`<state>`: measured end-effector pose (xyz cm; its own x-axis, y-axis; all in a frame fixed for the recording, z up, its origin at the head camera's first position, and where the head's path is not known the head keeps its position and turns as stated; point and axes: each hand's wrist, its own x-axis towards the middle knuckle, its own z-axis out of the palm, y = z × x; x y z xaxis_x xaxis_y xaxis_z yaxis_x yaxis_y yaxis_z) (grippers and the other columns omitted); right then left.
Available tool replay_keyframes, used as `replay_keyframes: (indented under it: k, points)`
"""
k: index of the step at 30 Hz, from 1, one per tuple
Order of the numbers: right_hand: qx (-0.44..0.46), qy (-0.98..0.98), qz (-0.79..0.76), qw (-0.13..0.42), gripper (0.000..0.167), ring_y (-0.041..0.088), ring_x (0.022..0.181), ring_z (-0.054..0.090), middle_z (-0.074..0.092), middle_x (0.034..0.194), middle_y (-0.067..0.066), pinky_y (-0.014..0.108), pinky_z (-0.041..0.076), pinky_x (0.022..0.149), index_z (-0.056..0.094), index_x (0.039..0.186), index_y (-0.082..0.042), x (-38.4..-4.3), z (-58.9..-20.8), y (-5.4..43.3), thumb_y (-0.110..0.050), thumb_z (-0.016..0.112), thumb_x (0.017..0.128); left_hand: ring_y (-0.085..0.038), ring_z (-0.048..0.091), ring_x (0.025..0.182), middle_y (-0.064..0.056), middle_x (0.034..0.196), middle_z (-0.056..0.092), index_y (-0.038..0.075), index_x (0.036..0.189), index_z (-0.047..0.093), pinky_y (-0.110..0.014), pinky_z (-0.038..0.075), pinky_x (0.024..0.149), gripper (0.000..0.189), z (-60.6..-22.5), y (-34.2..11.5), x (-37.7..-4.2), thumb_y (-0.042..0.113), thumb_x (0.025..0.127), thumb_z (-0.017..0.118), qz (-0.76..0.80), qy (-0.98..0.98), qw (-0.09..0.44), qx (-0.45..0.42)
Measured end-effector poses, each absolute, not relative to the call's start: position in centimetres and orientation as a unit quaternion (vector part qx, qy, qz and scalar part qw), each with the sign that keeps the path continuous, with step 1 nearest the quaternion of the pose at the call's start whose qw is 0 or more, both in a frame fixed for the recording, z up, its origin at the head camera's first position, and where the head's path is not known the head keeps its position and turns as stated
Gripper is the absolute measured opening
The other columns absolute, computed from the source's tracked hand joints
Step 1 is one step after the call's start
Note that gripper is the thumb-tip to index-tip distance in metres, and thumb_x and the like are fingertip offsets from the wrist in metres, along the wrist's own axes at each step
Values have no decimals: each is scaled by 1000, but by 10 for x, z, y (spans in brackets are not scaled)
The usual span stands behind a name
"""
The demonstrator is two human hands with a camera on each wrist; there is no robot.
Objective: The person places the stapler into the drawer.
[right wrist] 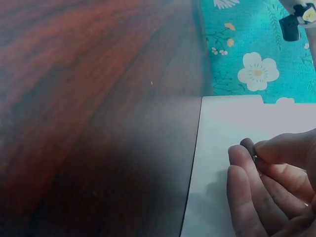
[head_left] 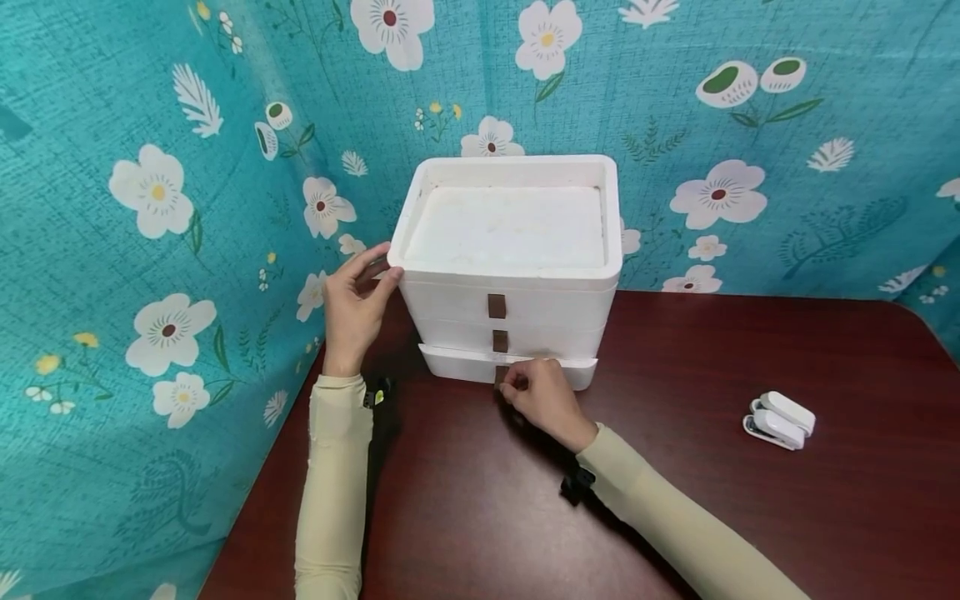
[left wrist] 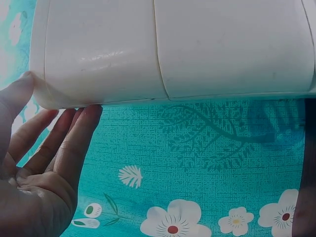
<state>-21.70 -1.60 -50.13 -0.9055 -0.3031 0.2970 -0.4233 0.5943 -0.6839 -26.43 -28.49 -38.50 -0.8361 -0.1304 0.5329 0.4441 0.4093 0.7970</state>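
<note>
A white drawer box [head_left: 510, 296] with an open tray top and three brown pull tabs stands at the back of the table. My left hand [head_left: 354, 304] touches its upper left front corner, the thumb at the front and fairly straight fingertips against the side. In the left wrist view, that left hand [left wrist: 47, 153] lies against the white side panel. With thumb and forefinger, my right hand [head_left: 546, 400] pinches the lowest brown tab [right wrist: 248, 145]. The bottom drawer [head_left: 457, 364] sticks out a little past the drawers above it. Its inside is mostly hidden.
To the right, a white stapler-like object [head_left: 780, 421] lies on the dark red wooden table [head_left: 675, 517]. Teal flowered cloth [head_left: 247, 208] hangs behind the box and along the left side. Each sleeved wrist carries a small black camera [head_left: 577, 485].
</note>
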Motion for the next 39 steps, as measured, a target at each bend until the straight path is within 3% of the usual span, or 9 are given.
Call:
replay_keyframes:
  k: [7,14,24,29,33,36,39]
  points:
    - [220,-896,375,91,17,2,58,51,67,61,-7,20,43,57,74,69,-15,-202,-501,-19,-8,81,83,-29,75,118,-11,135,72,7,136,69,-43,62,94,45,-384,-284,-262,22,95,78,-533,-794,275,-101]
    - [239,-899,354,93,18,1,54,41,63,56,-8,18,36,52,74,68,-15,-186,-500,-22,-8,82,82,-29,74,119,-12,135,72,11,136,71,-38,63,94,42,-386,-285,-263,22,96,78,-531,-795,275,-99]
    - [284,-898,324,93,17,-3,56,41,70,64,-8,16,43,57,74,70,-16,-163,-494,-19,-7,82,82,-30,74,119,-12,135,72,10,136,70,-43,62,95,43,-385,-285,-264,22,96,77,-528,-796,276,-101]
    - [295,-905,293,88,16,-1,58,52,73,67,-6,19,48,57,74,72,-15,-151,-491,-19,-6,81,83,-30,74,119,-12,135,72,9,136,70,-47,62,95,42,-385,-283,-264,21,96,77,-529,-795,279,-105]
    - [297,-912,267,93,17,3,59,60,72,66,-6,20,48,54,73,69,-16,-141,-490,-21,-8,82,82,-31,74,119,-13,134,73,7,135,70,-36,63,93,41,-386,-283,-264,18,96,77,-532,-791,280,-110]
    - [301,-913,257,98,18,2,57,60,72,65,-6,20,47,52,72,69,-16,-135,-490,-23,-8,83,81,-32,74,118,-14,134,72,4,135,69,-22,61,90,42,-386,-284,-264,18,96,77,-537,-786,284,-116]
    - [309,-911,251,105,18,1,56,59,72,64,-7,20,47,51,72,69,-16,-129,-490,-23,-8,83,81,-32,74,117,-15,133,72,4,135,69,-15,59,88,43,-386,-282,-263,18,95,77,-540,-782,287,-119]
